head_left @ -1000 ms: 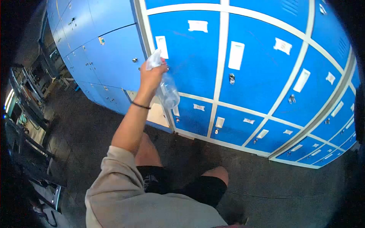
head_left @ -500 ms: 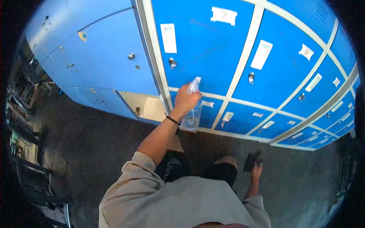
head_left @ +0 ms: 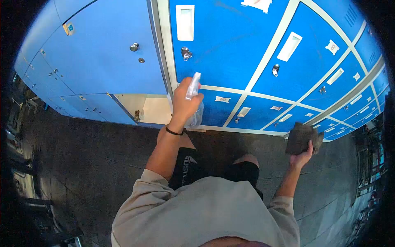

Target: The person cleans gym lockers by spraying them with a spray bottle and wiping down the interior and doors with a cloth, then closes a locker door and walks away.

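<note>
My left hand (head_left: 184, 106) is wrapped round the neck of a clear spray bottle (head_left: 193, 86), its white trigger head uppermost. The bottle is upright in front of the blue locker doors, and its lower part shows below my fingers. Out to the right, my right hand (head_left: 303, 157) grips a dark grey-brown cloth (head_left: 298, 139), which looks folded and hangs in front of the lower lockers. Nearest to my left hand is the large blue locker door (head_left: 222, 49) with a white recessed handle (head_left: 185, 22) and a metal lock (head_left: 186, 53).
More blue lockers (head_left: 284, 61) run off to the right. On the left are paler blue lockers (head_left: 107, 53), with one low compartment (head_left: 154, 108) standing open. Dark floor (head_left: 111, 164) lies below. Blurred equipment (head_left: 372, 177) shows at the right edge.
My right hand has risen and moved outward with the cloth, which now shows more fully. My left hand and the spray bottle have shifted slightly left and up in view. The view has shifted too.
</note>
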`<state>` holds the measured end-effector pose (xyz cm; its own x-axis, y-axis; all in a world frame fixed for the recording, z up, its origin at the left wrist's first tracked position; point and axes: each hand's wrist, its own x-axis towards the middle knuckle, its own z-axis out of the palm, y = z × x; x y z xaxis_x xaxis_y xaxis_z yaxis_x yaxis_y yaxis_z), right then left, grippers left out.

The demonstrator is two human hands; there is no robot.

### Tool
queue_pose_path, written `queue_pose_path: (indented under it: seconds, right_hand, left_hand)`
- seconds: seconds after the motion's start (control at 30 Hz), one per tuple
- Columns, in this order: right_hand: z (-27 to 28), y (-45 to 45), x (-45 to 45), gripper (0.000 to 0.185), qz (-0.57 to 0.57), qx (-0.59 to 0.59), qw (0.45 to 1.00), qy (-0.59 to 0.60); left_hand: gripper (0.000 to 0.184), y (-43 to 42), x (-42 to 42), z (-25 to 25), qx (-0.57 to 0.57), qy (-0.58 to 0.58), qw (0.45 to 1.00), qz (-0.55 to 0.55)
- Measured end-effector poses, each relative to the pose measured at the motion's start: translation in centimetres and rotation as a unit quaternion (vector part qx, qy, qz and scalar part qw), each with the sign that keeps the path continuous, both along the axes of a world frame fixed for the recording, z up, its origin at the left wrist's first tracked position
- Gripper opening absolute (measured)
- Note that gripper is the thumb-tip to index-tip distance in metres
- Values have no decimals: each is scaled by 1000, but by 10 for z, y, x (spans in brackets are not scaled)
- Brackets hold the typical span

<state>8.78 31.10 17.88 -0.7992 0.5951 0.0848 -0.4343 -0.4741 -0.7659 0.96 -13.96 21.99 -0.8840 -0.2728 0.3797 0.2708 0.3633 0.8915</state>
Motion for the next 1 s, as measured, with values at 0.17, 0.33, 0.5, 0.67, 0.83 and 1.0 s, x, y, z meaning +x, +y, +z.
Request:
queue_pose_path:
  seconds: [0.17,0.33,0.5,0.67,0.83,1.0]
  right_hand:
    - [53,-63,-72,46,-211,78,963,150]
    - [41,-170,-169,50,-233,553,741,301]
    - [61,-292,-195,55,-281,733,596,169]
    - [108,-340,-201,60,-258,764,546,229]
    - [227,-378,-199,75,-307,701,584,272]
    - [167,-359,-184,80,-167,770,554,270]
  left_hand:
    - [31,18,7,-9,84,104,987,-88]
    - [38,10,44,-21,92,48,988,-114]
    - [33,-7,101,0,60,-71,995,-29]
    - [28,-36,112,-44,79,-38,996,6]
    - [28,-29,115,-29,98,-83,991,47]
    - [30,-23,114,-19,82,-59,995,13]
